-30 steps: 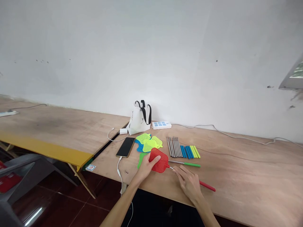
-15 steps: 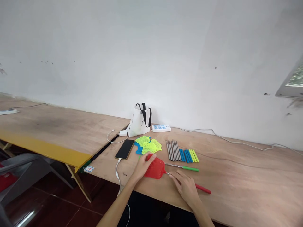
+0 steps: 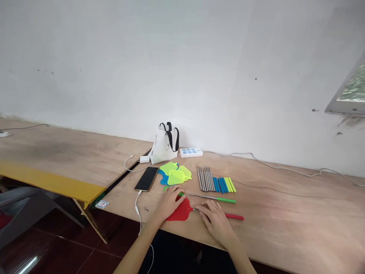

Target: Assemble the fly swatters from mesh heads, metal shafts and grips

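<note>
A red fly swatter (image 3: 179,210) lies low at the table's front edge, its mesh head to the left and its red grip to the right. My left hand (image 3: 170,203) is closed over the upper left part of the head. On the thin metal rod, my right hand (image 3: 215,219) has curled fingers, hiding part of it. Just behind lies a green-gripped fly swatter (image 3: 226,199), its green head mostly covered by my left hand. Yellow mesh heads (image 3: 176,177) overlap blue mesh heads (image 3: 163,178) farther back.
Metal rods (image 3: 205,179), blue grips (image 3: 220,185) and yellow grips (image 3: 229,184) lie in a row. A phone (image 3: 146,179) with a white cable is at left. A white bag (image 3: 164,146) and a power strip (image 3: 191,152) stand by the wall. A second table (image 3: 71,148) adjoins.
Both hands have brought the red fly swatter down beside the green one, its grip turning closer to level. The camera view has shifted slightly to the right.
</note>
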`<action>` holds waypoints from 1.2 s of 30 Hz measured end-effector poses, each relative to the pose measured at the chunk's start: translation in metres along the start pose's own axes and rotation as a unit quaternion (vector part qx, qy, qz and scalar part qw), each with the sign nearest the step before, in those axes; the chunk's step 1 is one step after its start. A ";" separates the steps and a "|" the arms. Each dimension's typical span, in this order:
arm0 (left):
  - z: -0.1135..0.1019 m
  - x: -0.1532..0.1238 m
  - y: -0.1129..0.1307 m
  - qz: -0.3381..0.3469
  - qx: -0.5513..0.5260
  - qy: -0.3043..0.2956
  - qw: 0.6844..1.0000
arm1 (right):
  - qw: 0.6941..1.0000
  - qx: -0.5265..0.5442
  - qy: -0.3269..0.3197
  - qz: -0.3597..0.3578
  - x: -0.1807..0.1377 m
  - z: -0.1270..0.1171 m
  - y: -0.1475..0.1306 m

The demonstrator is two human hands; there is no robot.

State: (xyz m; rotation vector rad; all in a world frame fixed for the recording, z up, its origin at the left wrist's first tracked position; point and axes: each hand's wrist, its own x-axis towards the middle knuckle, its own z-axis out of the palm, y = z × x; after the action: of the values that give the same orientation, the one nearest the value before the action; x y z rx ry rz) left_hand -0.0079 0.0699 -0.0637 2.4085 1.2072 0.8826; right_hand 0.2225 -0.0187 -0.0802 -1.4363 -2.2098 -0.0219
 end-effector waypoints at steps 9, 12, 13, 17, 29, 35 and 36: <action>0.000 -0.003 -0.003 0.000 0.020 -0.028 0.999 | 1.000 -0.008 0.021 -0.015 -0.001 0.003 0.003; 0.001 -0.003 -0.003 0.000 0.010 -0.023 1.000 | 0.999 -0.023 0.031 -0.014 -0.001 0.005 0.004; 0.001 -0.002 -0.003 0.000 0.000 -0.020 1.000 | 0.998 -0.035 0.044 -0.008 -0.002 0.005 0.005; -0.006 0.003 -0.010 -0.007 -0.028 0.009 1.000 | 0.987 -0.103 0.113 0.046 -0.004 0.010 0.011; -0.033 -0.010 -0.024 -0.150 0.156 -0.053 0.975 | 0.979 -0.119 0.149 0.077 -0.005 0.015 0.013; -0.030 -0.010 -0.022 -0.173 0.167 -0.071 0.968 | 0.978 -0.108 0.154 0.090 -0.004 0.016 0.019; -0.031 -0.010 -0.023 -0.178 0.165 -0.068 0.968 | 0.978 -0.104 0.155 0.091 -0.004 0.016 0.020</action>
State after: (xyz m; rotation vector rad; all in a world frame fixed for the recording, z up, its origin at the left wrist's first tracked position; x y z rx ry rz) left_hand -0.0459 0.0757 -0.0556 2.3254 1.7728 0.4277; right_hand 0.2347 -0.0088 -0.1012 -1.6190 -1.8601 -0.3982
